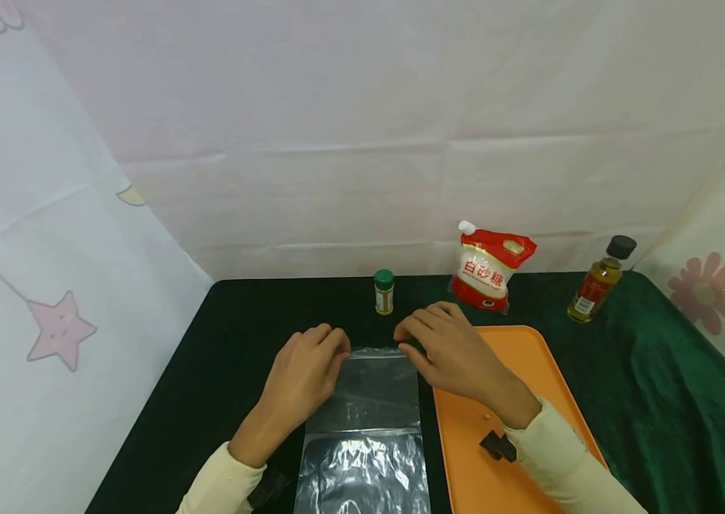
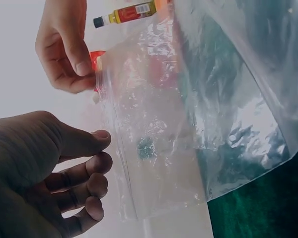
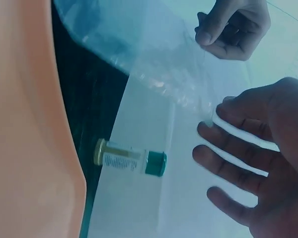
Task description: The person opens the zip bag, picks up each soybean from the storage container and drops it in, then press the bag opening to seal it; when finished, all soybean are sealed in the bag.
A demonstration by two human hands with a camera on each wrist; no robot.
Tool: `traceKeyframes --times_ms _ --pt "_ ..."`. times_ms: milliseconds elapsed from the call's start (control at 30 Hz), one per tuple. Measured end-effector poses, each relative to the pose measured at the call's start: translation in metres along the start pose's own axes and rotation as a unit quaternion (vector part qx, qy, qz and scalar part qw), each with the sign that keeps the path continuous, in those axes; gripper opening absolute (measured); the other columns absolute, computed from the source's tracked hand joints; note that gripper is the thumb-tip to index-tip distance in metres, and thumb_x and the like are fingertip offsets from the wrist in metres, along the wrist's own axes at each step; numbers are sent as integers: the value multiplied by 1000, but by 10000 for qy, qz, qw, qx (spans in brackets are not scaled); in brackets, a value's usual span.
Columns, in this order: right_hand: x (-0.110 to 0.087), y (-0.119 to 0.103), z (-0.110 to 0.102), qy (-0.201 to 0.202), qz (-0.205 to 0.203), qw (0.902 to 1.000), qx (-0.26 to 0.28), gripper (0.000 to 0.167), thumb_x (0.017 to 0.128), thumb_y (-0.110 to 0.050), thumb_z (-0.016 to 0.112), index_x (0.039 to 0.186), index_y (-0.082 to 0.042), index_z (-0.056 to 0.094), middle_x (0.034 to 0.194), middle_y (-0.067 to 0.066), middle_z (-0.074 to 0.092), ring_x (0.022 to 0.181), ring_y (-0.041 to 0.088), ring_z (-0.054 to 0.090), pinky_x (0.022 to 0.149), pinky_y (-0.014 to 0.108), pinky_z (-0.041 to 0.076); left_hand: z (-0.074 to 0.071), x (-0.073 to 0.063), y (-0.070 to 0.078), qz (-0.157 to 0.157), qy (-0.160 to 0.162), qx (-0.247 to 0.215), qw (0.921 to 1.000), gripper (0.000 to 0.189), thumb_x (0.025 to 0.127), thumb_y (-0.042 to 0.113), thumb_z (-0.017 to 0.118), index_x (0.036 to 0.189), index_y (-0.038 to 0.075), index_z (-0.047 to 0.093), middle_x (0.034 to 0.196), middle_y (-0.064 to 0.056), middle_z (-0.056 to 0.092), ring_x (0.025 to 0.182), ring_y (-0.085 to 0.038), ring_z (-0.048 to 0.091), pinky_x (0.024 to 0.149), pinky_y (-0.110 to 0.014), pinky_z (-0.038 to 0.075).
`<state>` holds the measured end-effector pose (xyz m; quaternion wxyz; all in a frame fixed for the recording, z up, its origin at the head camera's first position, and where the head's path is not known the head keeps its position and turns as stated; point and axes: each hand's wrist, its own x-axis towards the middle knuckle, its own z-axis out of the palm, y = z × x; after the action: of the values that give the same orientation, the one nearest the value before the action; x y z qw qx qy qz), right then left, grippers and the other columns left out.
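Note:
A clear plastic zip bag (image 1: 380,396) stretches toward me over the dark green cloth, its top edge raised between both hands. At the bag's left top corner, my left hand (image 1: 303,373) pinches the edge between thumb and forefinger. The right hand (image 1: 454,355) pinches the opposite corner; in the right wrist view that corner of the bag (image 3: 188,94) meets the thumb and forefinger, while the other fingers (image 3: 226,163) spread loosely. In the left wrist view, the zip strip runs along the bag (image 2: 154,114) near the fingertips. Light glares on the bag's lower part.
An orange tray (image 1: 465,457) lies right of the bag, under the right forearm. Behind stand a small green-capped jar (image 1: 384,293), a red and white spouted pouch (image 1: 487,270) and a black-capped oil bottle (image 1: 596,285). A pale cloth backdrop (image 1: 337,178) rises beyond the table.

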<state>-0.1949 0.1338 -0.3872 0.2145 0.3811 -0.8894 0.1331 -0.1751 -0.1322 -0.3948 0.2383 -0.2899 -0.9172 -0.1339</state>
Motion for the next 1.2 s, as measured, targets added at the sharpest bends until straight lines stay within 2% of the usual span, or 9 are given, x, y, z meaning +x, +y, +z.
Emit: traceKeyframes --times_ms 133,300,500,667,767,933,1067,1200 --pt "3 -7 5 56 -233 9989 393 19 93 -24 74 111 -23 68 113 -8 63 113 19 57 102 46 40 -2 0 3 142 -56 52 9999 14 88 13 79 89 19 66 79 8 53 66 -7 45 63 -27 41" --pt "5 -17 15 112 -346 9980 525 21 91 -30 77 110 -25 68 116 -8 62 112 17 57 100 45 41 -5 0 6 355 -172 50 9992 14 87 14 80 89 17 67 79 8 52 67 -6 45 63 -26 40" --pt "5 -26 24 223 -368 9978 508 20 91 -31 77 109 -26 69 116 -9 61 108 15 56 99 44 40 -7 0 8 512 -178 -36 9985 17 84 14 83 88 17 67 79 9 51 68 -6 43 63 -26 38" --pt "5 -28 30 360 -449 9976 385 15 90 -29 78 101 -25 68 114 -8 62 106 15 58 98 44 42 -8 0 10 661 -162 -84 9976 18 82 14 84 87 17 67 80 10 50 69 -6 42 63 -25 37" --pt "5 -29 31 419 -482 9974 320 12 91 -29 77 98 -24 68 113 -8 62 107 14 57 97 43 42 -9 1 11 627 -219 -192 9976 15 84 18 82 88 18 68 83 9 52 72 -7 43 65 -26 38" --pt "5 -30 30 448 -582 9968 305 12 91 -30 77 96 -24 68 112 -8 62 107 13 57 98 42 42 -11 2 8 364 -329 -436 9978 10 91 24 77 92 19 68 86 5 53 75 -8 43 70 -29 41" --pt "5 -30 30 427 -633 9965 352 14 89 -29 79 97 -24 68 113 -9 61 109 13 56 99 43 42 -12 1 7 244 -404 -561 9973 10 90 22 79 91 20 69 88 5 54 78 -8 44 73 -30 42" --pt "4 -31 30 407 -625 9968 304 14 89 -29 79 96 -24 69 114 -9 62 110 14 56 99 43 42 -12 1 7 265 -472 -591 9968 9 87 25 81 91 22 73 91 9 54 79 -6 46 72 -29 42"
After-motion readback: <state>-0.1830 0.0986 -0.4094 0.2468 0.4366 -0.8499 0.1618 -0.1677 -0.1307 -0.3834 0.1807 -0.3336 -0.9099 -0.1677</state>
